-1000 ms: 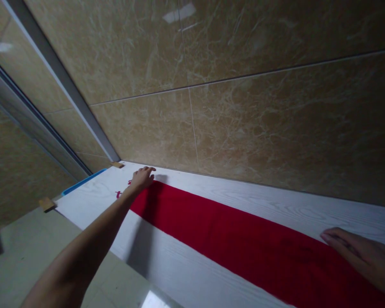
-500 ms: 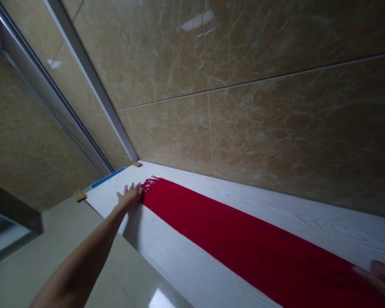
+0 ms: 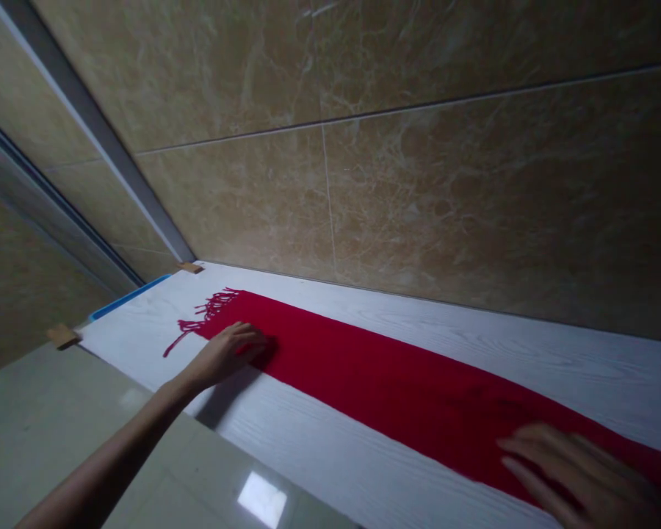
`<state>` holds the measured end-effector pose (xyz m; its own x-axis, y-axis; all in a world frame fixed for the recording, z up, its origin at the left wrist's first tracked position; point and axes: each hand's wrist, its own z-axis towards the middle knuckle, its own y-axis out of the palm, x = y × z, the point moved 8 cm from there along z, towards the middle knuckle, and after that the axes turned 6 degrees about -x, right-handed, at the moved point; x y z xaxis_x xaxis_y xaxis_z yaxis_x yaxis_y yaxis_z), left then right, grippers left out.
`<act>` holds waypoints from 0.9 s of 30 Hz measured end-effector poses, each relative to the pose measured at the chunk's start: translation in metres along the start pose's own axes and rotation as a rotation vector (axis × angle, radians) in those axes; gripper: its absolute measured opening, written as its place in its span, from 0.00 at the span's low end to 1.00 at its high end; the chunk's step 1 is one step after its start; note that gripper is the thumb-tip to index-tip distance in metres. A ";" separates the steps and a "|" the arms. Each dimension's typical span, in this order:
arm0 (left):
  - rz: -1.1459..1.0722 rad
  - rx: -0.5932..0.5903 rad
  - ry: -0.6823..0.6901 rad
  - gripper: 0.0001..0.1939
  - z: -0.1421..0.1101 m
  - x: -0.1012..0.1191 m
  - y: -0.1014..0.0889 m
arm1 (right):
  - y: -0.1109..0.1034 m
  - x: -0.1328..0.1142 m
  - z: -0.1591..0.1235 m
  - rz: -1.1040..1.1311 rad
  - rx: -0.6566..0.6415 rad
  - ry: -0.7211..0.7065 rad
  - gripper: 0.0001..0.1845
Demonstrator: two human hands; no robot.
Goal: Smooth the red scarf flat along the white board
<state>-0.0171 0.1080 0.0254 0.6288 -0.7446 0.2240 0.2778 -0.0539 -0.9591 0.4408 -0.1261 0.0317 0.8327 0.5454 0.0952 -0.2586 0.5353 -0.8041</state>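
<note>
A long red scarf (image 3: pixel 358 367) with a fringe at its far end lies stretched flat along a white wood-grain tabletop (image 3: pixel 474 334). At the scarf's near edge, a little short of the fringe, is my left hand (image 3: pixel 228 354). Its fingers bend loosely over the cloth and hold nothing I can see; whether they touch it is unclear. Over the near part of the scarf, at the lower right, my right hand (image 3: pixel 578 470) is slightly blurred. Its thumb and fingers are apart, with red cloth showing between them.
A marbled tile wall (image 3: pixel 446 198) runs along the table's back edge. Wooden blocks (image 3: pixel 64 337) sit at the far corners, with a blue strip (image 3: pixel 129 296) between them. Metal frame posts (image 3: pixel 102 139) rise at the left. Shiny floor tiles (image 3: pixel 159 466) lie below.
My left hand has drawn back from the fringe along the scarf, and its fingers have bent. The right hand has come further into view over the cloth. The view has shifted right.
</note>
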 end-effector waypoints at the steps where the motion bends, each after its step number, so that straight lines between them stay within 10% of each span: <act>1: -0.034 -0.008 0.046 0.16 -0.001 0.015 0.000 | -0.002 -0.022 0.010 -0.060 -0.025 -0.062 0.23; 6: -0.096 -0.026 0.175 0.12 -0.003 0.056 0.006 | -0.002 -0.065 0.046 -0.174 -0.079 -0.083 0.29; 27: 0.233 0.092 0.216 0.14 -0.022 0.071 0.008 | -0.004 -0.062 0.039 -0.062 0.033 0.040 0.20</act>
<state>0.0138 0.0398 0.0299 0.5176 -0.8541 -0.0512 0.2151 0.1878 -0.9584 0.3711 -0.1372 0.0520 0.8662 0.4850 0.1203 -0.2217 0.5887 -0.7774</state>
